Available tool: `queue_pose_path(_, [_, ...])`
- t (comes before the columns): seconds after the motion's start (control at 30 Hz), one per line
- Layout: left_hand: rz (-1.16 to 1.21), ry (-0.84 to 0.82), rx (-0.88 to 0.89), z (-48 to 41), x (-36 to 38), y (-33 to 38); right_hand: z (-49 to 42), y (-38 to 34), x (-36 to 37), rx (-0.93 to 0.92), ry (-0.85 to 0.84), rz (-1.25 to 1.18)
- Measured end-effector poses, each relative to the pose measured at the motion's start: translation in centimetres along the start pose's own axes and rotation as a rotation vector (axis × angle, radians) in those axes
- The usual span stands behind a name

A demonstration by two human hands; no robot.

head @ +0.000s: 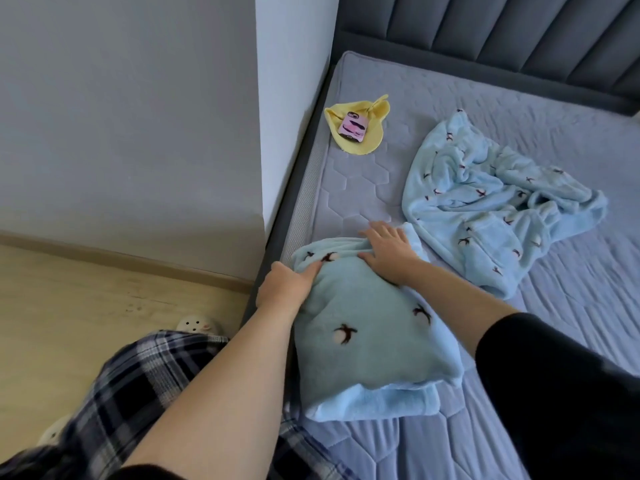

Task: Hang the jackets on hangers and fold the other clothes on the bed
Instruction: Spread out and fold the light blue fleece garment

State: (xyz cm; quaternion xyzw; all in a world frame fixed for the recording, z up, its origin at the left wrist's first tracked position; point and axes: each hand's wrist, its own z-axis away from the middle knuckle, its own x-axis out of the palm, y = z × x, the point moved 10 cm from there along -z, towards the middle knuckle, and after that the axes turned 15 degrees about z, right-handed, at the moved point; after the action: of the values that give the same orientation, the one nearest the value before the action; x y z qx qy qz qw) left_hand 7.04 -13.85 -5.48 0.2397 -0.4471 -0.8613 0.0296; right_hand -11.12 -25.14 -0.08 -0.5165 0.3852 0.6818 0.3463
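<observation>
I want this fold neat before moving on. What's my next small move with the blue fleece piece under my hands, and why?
Probably slide the flat right hand toward you along the folded fleece to press it flat, with the left hand gripping its edge. Its top looks puffy, and the crumpled fleece beside it waits unfolded.

Phone in pink case (353,128), back up; grey wall (121,116); wooden floor (86,306); white perforated slipper (195,323) on it.
</observation>
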Motion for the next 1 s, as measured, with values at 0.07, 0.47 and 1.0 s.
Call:
queue_pose_path(0.07, [0.056, -0.043, 0.015, 0.0, 0.2, -0.1, -0.5, -0.3, 0.2, -0.056, -0.204, -0.093])
queue_pose_path(0.47, [0.424, -0.269, -0.021, 0.7, 2.1, -0.7, 1.1, -0.4, 1.3, -0.126, -0.853, 0.088])
queue_pose_path(1.0, [0.068, -0.280, 0.159, 1.0, 2.9, -0.5, 4.0, -0.6, 7.8, 0.027, -1.130, -0.410])
